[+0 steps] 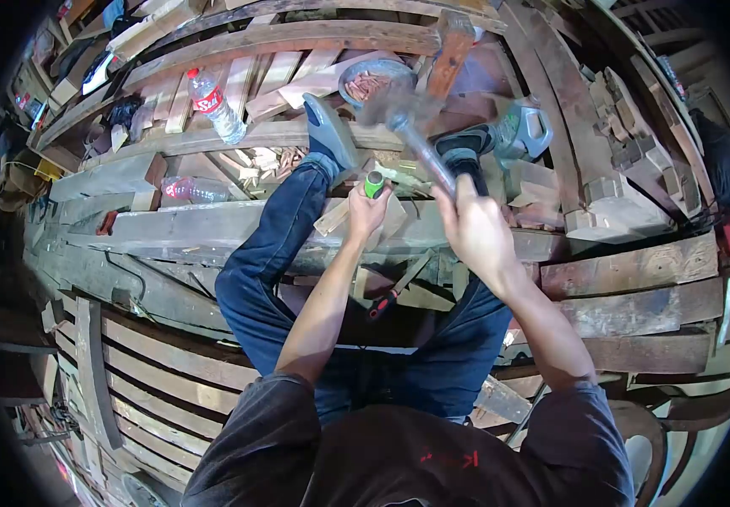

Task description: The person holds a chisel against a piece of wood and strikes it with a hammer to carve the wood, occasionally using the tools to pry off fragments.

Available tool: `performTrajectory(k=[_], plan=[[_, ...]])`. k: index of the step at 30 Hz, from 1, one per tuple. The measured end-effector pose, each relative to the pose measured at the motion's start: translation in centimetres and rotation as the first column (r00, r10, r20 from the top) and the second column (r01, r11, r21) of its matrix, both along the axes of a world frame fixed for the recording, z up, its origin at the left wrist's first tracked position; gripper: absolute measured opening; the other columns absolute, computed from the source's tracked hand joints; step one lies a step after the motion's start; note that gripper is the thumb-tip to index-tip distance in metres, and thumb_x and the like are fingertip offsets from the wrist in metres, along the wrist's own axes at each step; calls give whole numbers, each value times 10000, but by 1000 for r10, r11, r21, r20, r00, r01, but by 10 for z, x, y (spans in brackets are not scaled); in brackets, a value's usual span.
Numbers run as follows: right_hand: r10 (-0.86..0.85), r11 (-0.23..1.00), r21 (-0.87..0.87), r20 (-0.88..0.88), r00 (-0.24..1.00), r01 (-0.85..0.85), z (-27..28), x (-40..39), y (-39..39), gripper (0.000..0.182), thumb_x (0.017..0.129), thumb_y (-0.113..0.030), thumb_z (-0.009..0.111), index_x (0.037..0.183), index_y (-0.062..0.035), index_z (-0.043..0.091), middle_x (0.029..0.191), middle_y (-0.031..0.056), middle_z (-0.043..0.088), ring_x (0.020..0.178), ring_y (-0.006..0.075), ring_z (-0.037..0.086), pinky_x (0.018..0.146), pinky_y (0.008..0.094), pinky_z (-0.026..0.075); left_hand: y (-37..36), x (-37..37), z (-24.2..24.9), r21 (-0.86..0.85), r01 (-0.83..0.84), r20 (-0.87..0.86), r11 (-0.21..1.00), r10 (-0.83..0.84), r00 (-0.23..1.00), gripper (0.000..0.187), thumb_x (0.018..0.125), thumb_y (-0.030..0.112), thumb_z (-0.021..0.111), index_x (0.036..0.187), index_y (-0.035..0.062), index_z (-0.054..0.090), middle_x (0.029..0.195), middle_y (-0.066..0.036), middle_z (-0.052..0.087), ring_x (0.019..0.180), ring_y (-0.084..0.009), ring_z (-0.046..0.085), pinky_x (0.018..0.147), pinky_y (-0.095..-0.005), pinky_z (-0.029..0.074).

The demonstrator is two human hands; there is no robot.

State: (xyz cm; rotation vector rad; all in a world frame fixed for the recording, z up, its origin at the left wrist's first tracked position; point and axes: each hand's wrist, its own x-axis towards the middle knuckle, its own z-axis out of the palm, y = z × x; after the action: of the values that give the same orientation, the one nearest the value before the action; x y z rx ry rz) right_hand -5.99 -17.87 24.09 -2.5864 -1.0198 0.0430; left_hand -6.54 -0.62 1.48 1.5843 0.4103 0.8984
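My left hand (366, 213) is closed around the green handle of a chisel (374, 183), held upright between my feet. Its blade is hidden below the fist. Under and around that hand lies a pale wood piece (392, 221). In my right hand (481, 238) is a hammer (422, 150), its shaft gripped and its head smeared by motion, raised to the right of the chisel and apart from it. Below both hands, between my knees, rests a tool with a red and black handle (379, 306).
Wood chips (273, 162) lie beside my left shoe (329, 131). Ahead stand a bowl of wood pieces (365, 84), a bottle with a red label (215, 106) and a clear jug (524, 131). Another bottle (196, 189) lies on its side. Long timber beams (297, 38) surround me.
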Motion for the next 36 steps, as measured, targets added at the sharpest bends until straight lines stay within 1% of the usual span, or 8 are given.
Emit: performTrajectory(k=[5,10,16,20,24,28,32,36], plan=[[13,1000,-23,-25,1000,-14,-23,7,-19,351,985,-334,547,978,10,610,680,269,636,699,485,638,609,539,522,4,0,-15,7,-2,-79,1000,3,997,121,810,85,716,878,-5,672,748,-114,668,664,-174,603,654,-330,483],[-130,981,119,-179,975,153,-65,6,-33,416,991,-348,525,944,58,602,683,309,612,731,506,623,611,558,504,7,-8,-16,-13,26,-45,1000,-27,999,150,844,104,704,765,14,614,666,-24,592,607,-100,510,580,-300,428],[-202,978,-110,-252,946,179,-168,7,-48,421,975,-377,532,946,32,624,802,317,652,802,492,652,712,561,536,5,-18,-12,-119,18,18,993,-16,1000,170,900,74,655,742,43,600,634,42,542,574,-43,463,514,-235,363],[-249,963,-176,-308,918,202,-204,-2,-48,436,979,-400,510,993,16,638,836,321,658,828,491,658,734,571,538,12,-35,-22,-234,152,63,960,-141,988,140,906,22,633,784,36,566,673,35,528,596,-50,464,551,-227,374],[-288,944,-258,-334,897,207,-204,0,-40,444,986,-398,492,1010,19,645,823,311,663,807,476,668,725,558,545,23,-52,-36,-282,64,116,957,-33,993,146,907,25,552,767,33,510,681,-35,529,640,-120,506,618,-291,423],[-275,949,-247,-346,897,196,-222,0,-42,453,989,-395,485,1038,34,622,768,299,662,777,476,670,707,549,552,40,-70,-43,-569,174,349,803,45,936,171,891,44,544,766,92,439,685,0,402,663,-129,392,673,-324,384],[-276,945,-265,-328,904,193,-230,-1,-42,439,995,-382,478,1033,39,599,728,294,655,731,465,674,657,534,563,55,-77,-25,-661,174,416,730,164,894,214,904,65,552,755,123,410,692,26,355,640,-119,331,652,-307,340],[-260,948,-261,-297,919,184,-238,-1,-44,431,997,-373,480,1004,44,590,699,291,648,693,456,675,611,521,568,62,-80,-13,-645,133,314,752,102,944,209,873,12,582,768,97,424,626,15,377,534,-102,366,534,-271,329]])
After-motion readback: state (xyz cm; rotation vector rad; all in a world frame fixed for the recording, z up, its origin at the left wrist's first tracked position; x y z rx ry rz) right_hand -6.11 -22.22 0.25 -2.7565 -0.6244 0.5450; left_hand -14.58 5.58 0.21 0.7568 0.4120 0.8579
